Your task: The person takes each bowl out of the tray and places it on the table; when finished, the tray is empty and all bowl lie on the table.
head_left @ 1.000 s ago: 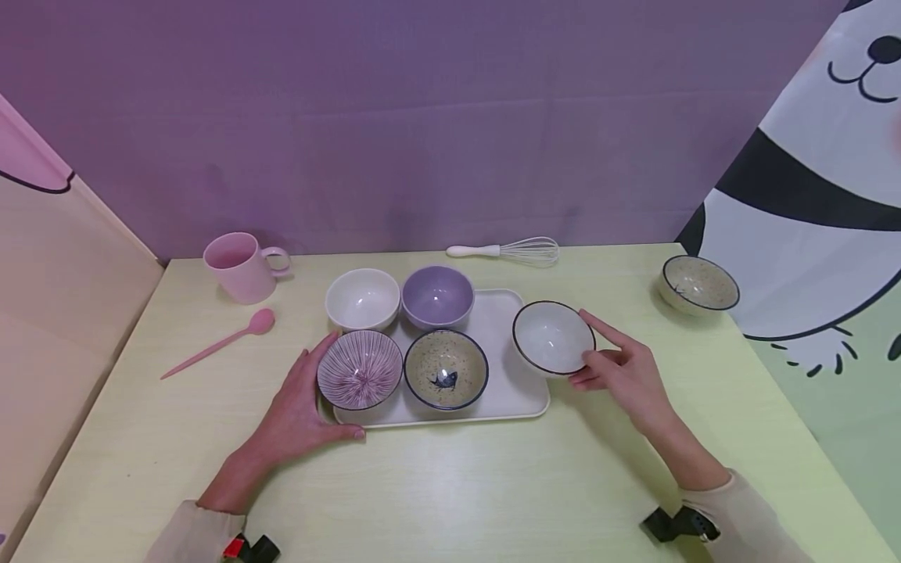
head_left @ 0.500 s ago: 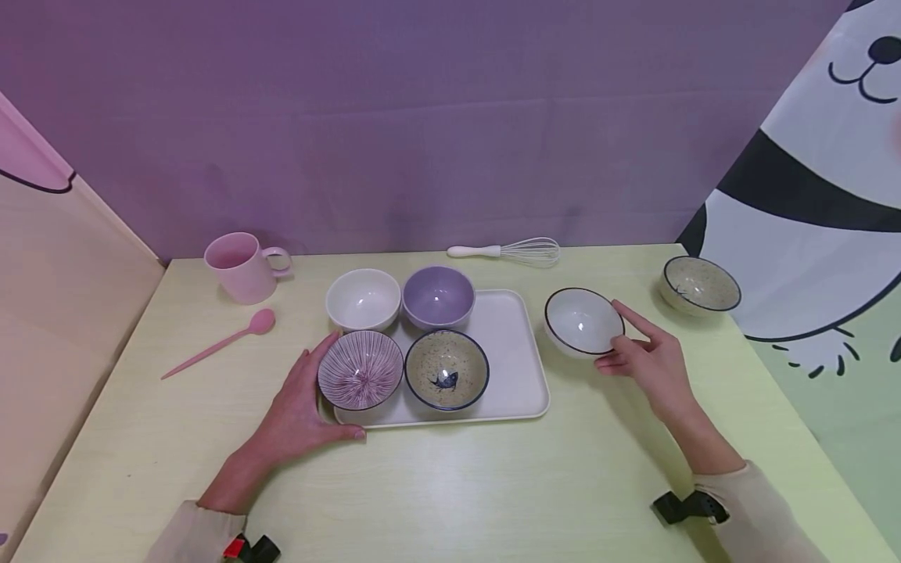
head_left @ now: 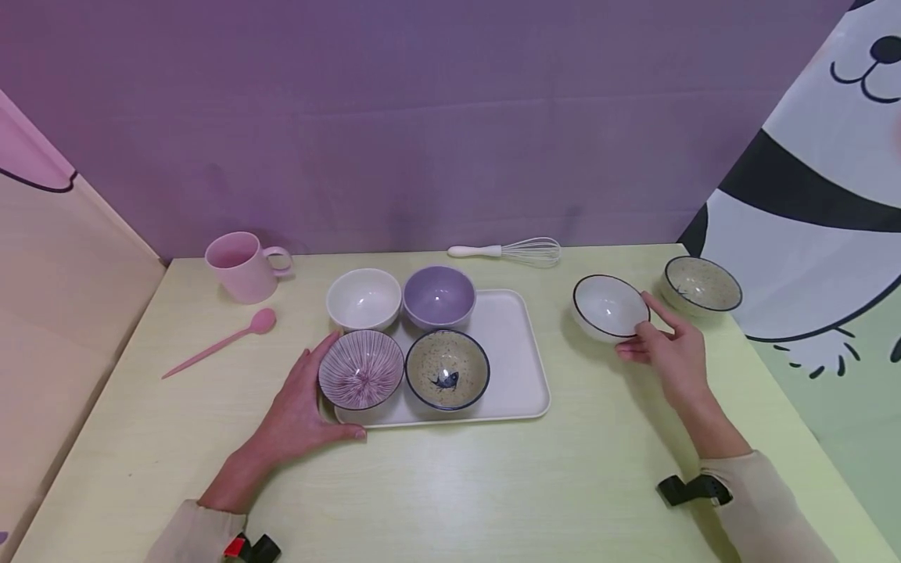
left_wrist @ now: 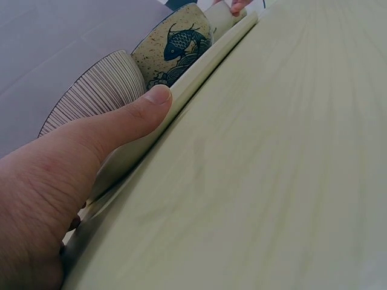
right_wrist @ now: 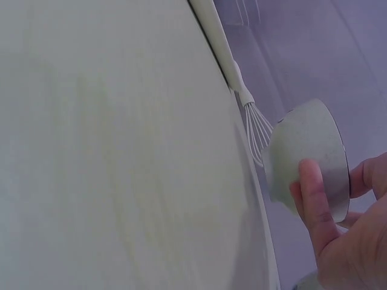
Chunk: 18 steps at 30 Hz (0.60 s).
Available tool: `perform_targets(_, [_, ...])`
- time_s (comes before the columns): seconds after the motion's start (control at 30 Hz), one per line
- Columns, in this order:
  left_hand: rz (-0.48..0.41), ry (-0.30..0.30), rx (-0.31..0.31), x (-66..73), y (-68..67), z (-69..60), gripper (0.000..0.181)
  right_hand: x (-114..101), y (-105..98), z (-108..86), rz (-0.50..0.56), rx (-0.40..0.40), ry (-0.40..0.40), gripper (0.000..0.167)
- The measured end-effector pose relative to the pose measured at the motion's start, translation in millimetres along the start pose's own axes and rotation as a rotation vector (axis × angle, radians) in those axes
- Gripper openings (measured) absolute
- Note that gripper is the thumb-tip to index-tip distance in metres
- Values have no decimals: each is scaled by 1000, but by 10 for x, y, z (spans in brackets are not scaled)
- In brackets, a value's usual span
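Observation:
In the head view my right hand (head_left: 672, 356) pinches a white bowl with a dark rim (head_left: 610, 306) at its right side. The right wrist view shows that bowl (right_wrist: 311, 157) tilted in its frame, thumb and fingers on opposite sides of the wall. My left hand (head_left: 299, 414) rests at the front left corner of a white tray (head_left: 517, 352), beside a purple-striped bowl (head_left: 361, 370); its thumb lies along the tray's front edge, its other fingers partly hidden. Also on the tray are a speckled bowl with a blue fish picture (head_left: 446, 369), a purple bowl (head_left: 439, 297) and a white bowl (head_left: 364, 299).
Another speckled bowl (head_left: 702, 283) stands at the table's right edge, near the held bowl. A whisk (head_left: 507, 251) lies along the back edge. On the left are a pink mug (head_left: 242, 270) and a pink spoon (head_left: 221, 342). A purple backdrop (head_left: 422, 133) rises behind.
My right hand has carried the dark-rimmed white bowl from the tray's right edge rightward and back, close to the speckled bowl at the edge. My left hand stays where it was.

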<state>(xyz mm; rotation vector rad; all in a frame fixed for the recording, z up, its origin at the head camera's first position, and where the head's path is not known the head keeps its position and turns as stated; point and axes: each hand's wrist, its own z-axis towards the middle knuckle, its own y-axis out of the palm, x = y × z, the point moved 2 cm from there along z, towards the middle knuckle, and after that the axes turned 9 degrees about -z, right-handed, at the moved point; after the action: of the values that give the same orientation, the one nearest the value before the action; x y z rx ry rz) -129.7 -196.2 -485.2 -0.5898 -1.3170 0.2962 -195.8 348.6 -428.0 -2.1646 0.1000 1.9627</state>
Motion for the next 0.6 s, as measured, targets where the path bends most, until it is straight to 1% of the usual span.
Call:
perform_targets(0.13, [1, -13, 1, -1, 2, -1, 154, 5, -46, 45, 3, 37, 3, 70])
perform_targets(0.37, [-7, -36, -1, -2, 9, -8, 153, 4, -95, 113, 16, 88, 37, 71])
perform_targets(0.6, [-10, -34, -1, 4, 8, -3, 153, 16, -135, 191, 11, 141, 51, 70])
